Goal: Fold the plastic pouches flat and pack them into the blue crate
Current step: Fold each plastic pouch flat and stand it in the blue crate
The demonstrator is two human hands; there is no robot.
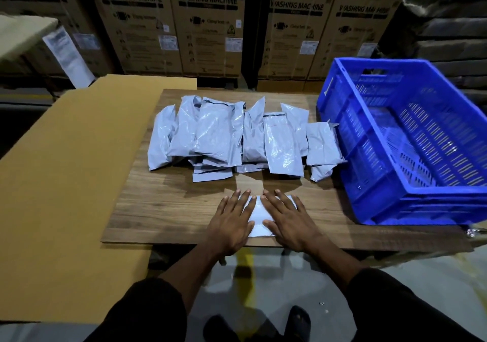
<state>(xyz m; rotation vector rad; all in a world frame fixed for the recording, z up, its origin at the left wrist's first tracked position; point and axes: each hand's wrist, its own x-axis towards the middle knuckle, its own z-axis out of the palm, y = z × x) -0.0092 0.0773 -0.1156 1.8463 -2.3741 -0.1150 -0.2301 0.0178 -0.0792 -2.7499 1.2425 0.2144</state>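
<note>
One grey plastic pouch lies flat near the front edge of the wooden table. My left hand and my right hand both press down on it with straight, spread fingers, side by side, hiding most of it. A heap of several grey plastic pouches lies across the middle of the table, beyond my hands. The blue crate stands at the table's right side, tilted toward me, with nothing visible inside it.
A large flat sheet of brown cardboard lies to the left, partly under the table top. Stacked washing machine cartons form a wall behind the table. Grey floor with a yellow line shows below the front edge.
</note>
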